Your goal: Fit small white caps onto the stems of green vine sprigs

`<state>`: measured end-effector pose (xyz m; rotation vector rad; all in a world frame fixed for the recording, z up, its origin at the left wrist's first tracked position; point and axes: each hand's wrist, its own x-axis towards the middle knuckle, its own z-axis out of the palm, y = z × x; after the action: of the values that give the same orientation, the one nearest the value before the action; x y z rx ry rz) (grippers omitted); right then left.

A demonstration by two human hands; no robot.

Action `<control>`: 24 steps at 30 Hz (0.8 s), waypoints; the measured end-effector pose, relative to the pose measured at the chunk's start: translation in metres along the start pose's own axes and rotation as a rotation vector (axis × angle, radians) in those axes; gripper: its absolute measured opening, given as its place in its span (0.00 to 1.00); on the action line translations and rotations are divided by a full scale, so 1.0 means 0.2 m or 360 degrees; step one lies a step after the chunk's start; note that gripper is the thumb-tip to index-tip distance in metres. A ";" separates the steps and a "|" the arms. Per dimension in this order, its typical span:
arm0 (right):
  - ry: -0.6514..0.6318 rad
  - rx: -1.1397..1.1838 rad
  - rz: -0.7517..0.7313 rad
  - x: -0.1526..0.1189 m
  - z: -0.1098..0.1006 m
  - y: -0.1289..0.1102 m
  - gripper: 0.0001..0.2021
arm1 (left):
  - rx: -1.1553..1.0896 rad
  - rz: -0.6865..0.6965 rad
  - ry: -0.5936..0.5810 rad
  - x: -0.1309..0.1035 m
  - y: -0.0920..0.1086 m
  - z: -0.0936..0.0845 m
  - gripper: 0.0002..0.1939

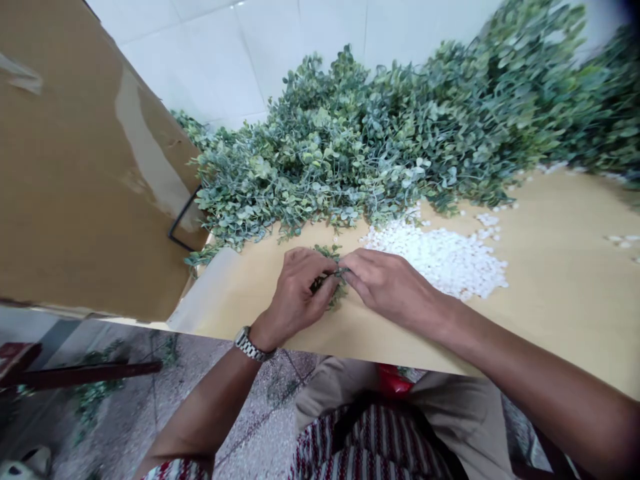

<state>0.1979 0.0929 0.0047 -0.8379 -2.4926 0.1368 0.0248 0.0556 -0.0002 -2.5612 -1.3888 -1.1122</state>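
Left hand (300, 287) grips a small sprig (330, 252), thumb and fingers closed on it, and the right hand (383, 277) pinches it from the other side, the fingertips of the 2 hands almost meeting. The sprig is just above the table (565, 267), near its front edge, its green leaves showing above and below the fingers. A metal watch (253, 345) circles the left wrist.

Just beyond the right hand and forearm, white bits (445, 260) lie in a loose, flat pile, with a few strays (623, 240) farther right. Behind the hands and the pile, a long heap of foliage (350, 147) runs along the back of the table, up against the white tiled wall (220, 67). To the left, a clear sheet (210, 283) lies at the table's edge beside a big brown carton (90, 173), where a black loop (173, 235) sticks out by the leaves.

Below the table are beige trousers (460, 413), a striped top (370, 443), something red (393, 381) between the legs and, on the speckled floor (270, 427), scattered green sprigs (95, 400)
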 end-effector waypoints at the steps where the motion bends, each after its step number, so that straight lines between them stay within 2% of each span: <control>1: 0.0052 0.0022 -0.0002 0.00 0.01 0.01 0.06 | 0.0075 -0.0026 -0.0036 -0.01 0.00 -0.01 0.07; 3: 0.0188 0.0087 -0.0022 -0.03 0.00 0.04 0.06 | 0.0258 -0.0027 -0.0134 -0.03 -0.02 -0.02 0.10; 6: 0.0369 0.0143 -0.0033 -0.09 -0.05 0.06 0.05 | 0.0487 -0.0014 -0.0177 -0.06 -0.08 -0.04 0.08; 10: 0.0587 0.0182 0.0157 -0.15 -0.13 0.06 0.02 | 0.0660 -0.0174 -0.0206 -0.06 -0.16 -0.08 0.10; 12: 0.0674 0.0173 0.0243 -0.18 -0.16 0.06 0.01 | 0.0652 -0.0197 -0.0142 -0.07 -0.14 -0.10 0.13; 14: 0.0751 0.0108 0.0259 -0.21 -0.17 0.05 0.01 | 0.0526 -0.0147 0.0069 -0.08 -0.06 -0.13 0.17; 16: 0.0818 -0.0026 0.0204 -0.24 -0.17 0.03 0.02 | 0.0151 -0.0145 0.0268 -0.09 0.08 -0.13 0.15; 17: 0.0846 -0.0102 0.0142 -0.26 -0.17 0.02 0.04 | -0.0180 -0.0207 0.0223 -0.09 0.15 -0.12 0.13; 18: 0.0859 -0.0170 0.0055 -0.28 -0.17 0.01 0.05 | -0.0591 -0.0305 0.0107 -0.09 0.23 -0.10 0.12; 20: 0.0841 -0.0247 -0.0180 -0.32 -0.15 -0.03 0.09 | -0.1448 -0.0781 -0.0228 -0.08 0.34 -0.04 0.09; 21: 0.0805 -0.0254 -0.0304 -0.34 -0.14 -0.04 0.10 | -0.1842 -0.0993 -0.0280 -0.07 0.38 0.00 0.10; 24: 0.0650 -0.0222 -0.0549 -0.39 -0.11 -0.08 0.10 | -0.2584 -0.1438 0.0038 -0.03 0.42 0.08 0.11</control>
<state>0.2529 0.0317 -0.0064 -0.4216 -2.2287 -0.3005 0.0943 0.0062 0.0102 -2.1276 -2.2218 -3.5517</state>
